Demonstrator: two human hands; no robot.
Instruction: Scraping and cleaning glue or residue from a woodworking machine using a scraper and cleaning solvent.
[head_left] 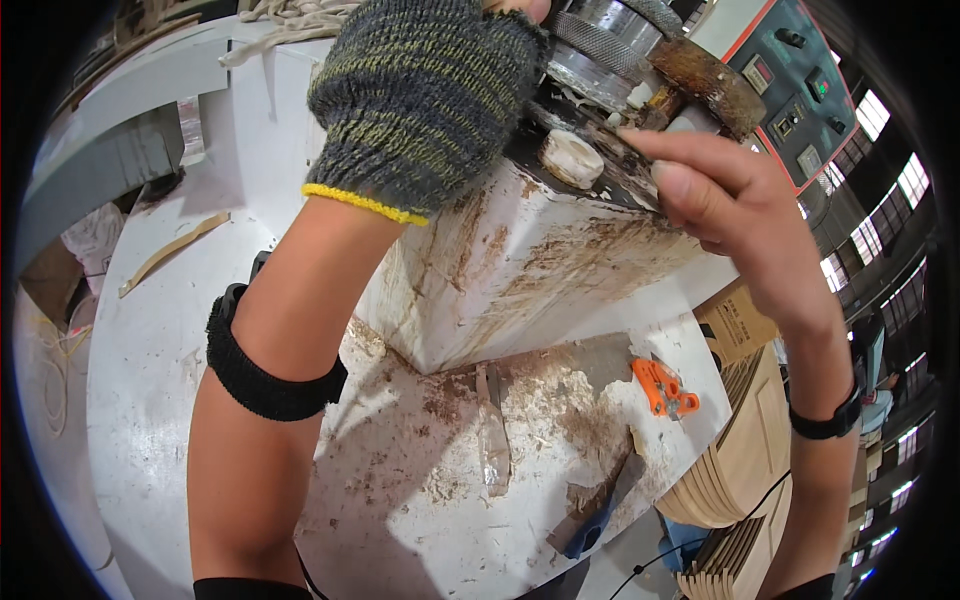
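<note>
My left hand [425, 105] wears a dark grey knit glove with yellow flecks and a yellow cuff. It reaches to the top of the picture, beside a knurled metal cylinder [600, 50]. A bare fingertip shows past the glove; the other fingers are hidden. My bare right hand [735, 190] is at the right end of the grimy black top plate, its index finger and thumb curled toward each other. Anything between them is too small to make out. On the plate sits a round, whitish, crusted cap [571, 160]. A rusty brown block [708, 85] stands behind my right fingers.
Below the plate is a stained white machine housing [520, 270] on a white, residue-covered table [400, 510]. An orange cutter [662, 389], a flat scraper-like strip [493, 450] and a blue-handled tool [595, 525] lie there. A control panel [795, 90] rises at right; curved wooden pieces [725, 470] are stacked below.
</note>
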